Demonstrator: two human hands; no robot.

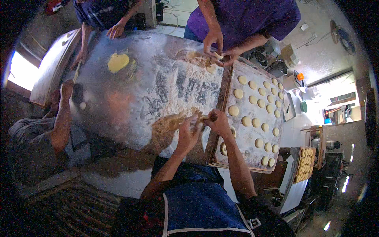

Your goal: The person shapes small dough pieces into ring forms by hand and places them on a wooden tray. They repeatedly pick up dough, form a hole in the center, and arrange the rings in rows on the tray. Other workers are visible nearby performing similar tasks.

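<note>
Dough piece (202, 119), seen in the head view, sits between the wearer's hands over the near side of the floured table (144, 85). From the left hand (188, 134) it lies toward one o'clock; from the right hand (219, 123), toward ten. The right fingers look pinched together on it; the left fingers curl against it, though blur hides whether they grip. Its long axis cannot be told, being mostly covered. The tray (244, 138) of dough rounds (256, 123) spreads from the right hand's one o'clock round to four, so that hand is nearer the tray, the left farther off.
</note>
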